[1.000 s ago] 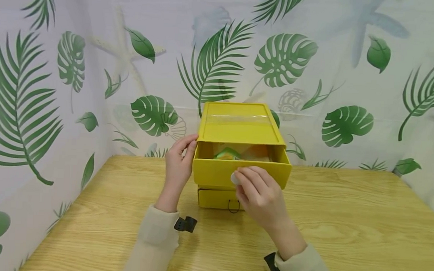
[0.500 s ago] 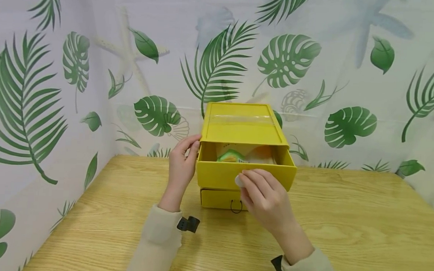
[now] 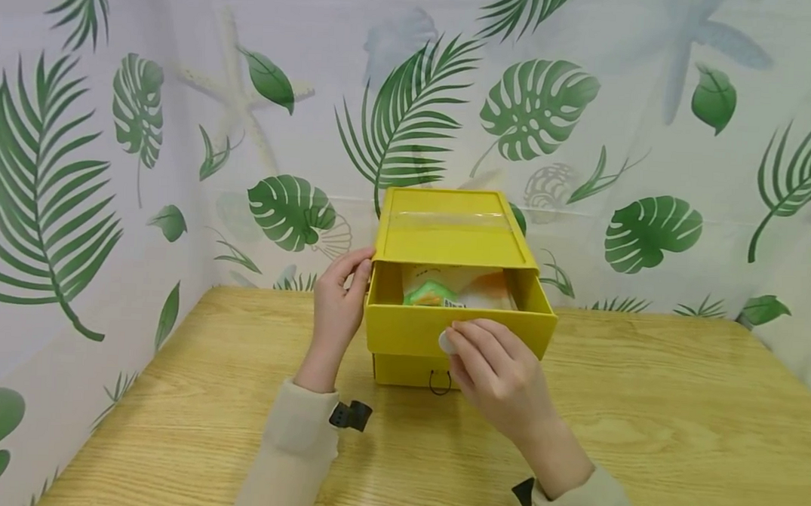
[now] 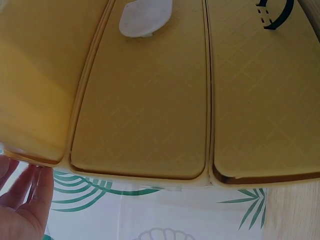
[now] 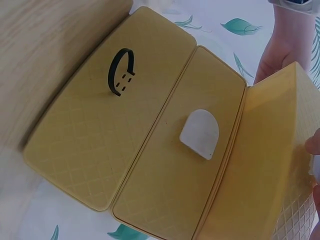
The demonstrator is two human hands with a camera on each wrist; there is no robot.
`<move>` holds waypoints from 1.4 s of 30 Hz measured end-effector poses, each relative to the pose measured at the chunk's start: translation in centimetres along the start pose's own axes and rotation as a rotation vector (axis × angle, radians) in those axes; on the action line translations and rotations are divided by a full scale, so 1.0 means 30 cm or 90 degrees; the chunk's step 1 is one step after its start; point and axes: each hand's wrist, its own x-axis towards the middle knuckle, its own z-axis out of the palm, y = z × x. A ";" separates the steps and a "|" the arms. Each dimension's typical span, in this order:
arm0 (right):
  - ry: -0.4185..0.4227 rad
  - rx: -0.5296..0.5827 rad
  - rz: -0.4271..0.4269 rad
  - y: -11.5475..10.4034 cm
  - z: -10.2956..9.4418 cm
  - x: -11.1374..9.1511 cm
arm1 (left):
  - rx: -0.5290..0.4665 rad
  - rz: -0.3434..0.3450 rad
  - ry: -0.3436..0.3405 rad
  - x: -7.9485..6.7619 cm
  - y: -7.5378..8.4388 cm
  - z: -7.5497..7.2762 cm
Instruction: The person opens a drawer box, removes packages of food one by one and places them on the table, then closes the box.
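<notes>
A yellow drawer cabinet (image 3: 453, 244) stands on the table, its top drawer (image 3: 402, 332) pulled partway out. My right hand (image 3: 502, 382) pinches the small white pull tab (image 3: 446, 341) on that drawer's front. My left hand (image 3: 338, 310) rests its fingertips against the cabinet's left side near the front upper corner; the left wrist view shows those fingers (image 4: 42, 195) fairly straight along the edge. Inside the drawer lies a printed packet (image 3: 431, 293) in green, orange and white, its lower part hidden by the drawer front.
Below, the middle drawer (image 4: 140, 100) has a white tab (image 5: 201, 134), and the bottom drawer (image 5: 85, 135) a black loop (image 5: 121, 72); both are shut in. Wood-grain table (image 3: 643, 414) surrounds the cabinet. A leaf-patterned cloth (image 3: 411, 117) hangs behind it.
The top drawer has slid farther out toward me with my right hand on its tab, and more of the packet shows. My left hand has stayed at the cabinet's side.
</notes>
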 end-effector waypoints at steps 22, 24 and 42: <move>0.005 0.008 -0.006 -0.026 -0.038 0.007 | -0.003 -0.003 0.001 -0.002 0.002 0.003; 0.003 0.009 -0.007 -0.028 -0.041 0.008 | 0.000 0.002 0.002 -0.001 0.003 0.002; 0.006 0.028 -0.020 -0.045 -0.068 0.009 | -0.008 0.008 0.001 -0.002 0.004 0.001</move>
